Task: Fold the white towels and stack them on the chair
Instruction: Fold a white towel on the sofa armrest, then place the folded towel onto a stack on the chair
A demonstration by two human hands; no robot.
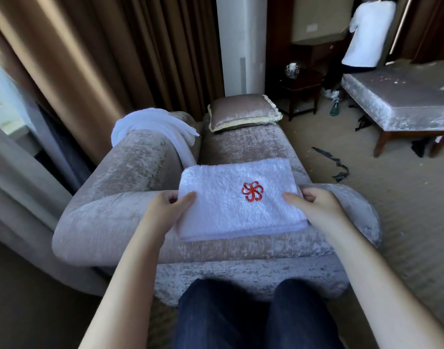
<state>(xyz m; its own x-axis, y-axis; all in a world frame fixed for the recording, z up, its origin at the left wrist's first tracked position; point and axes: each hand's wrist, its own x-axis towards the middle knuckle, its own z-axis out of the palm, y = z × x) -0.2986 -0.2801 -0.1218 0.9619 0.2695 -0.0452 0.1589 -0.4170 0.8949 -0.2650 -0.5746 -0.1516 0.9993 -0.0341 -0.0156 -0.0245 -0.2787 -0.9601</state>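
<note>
White terry, folded flat, red emblem up: towel (241,205) low over the chair (120,197) seat. Left hand (163,207) and right hand (316,205) pinch its side edges, thumbs on top. Judged soft, light and limp, so support both sides. Second towel (153,124) lies unfolded on the armrest.

One folded white terry towel (241,215), red flower emblem up, held level over the seat of the grey-beige velvet armchair (130,197), pinched at its 9 and 3 o'clock edges by left hand (165,207) and right hand (316,204). At 10 o'clock, second white towel (153,124), unfolded, draped over the armrest.
</note>
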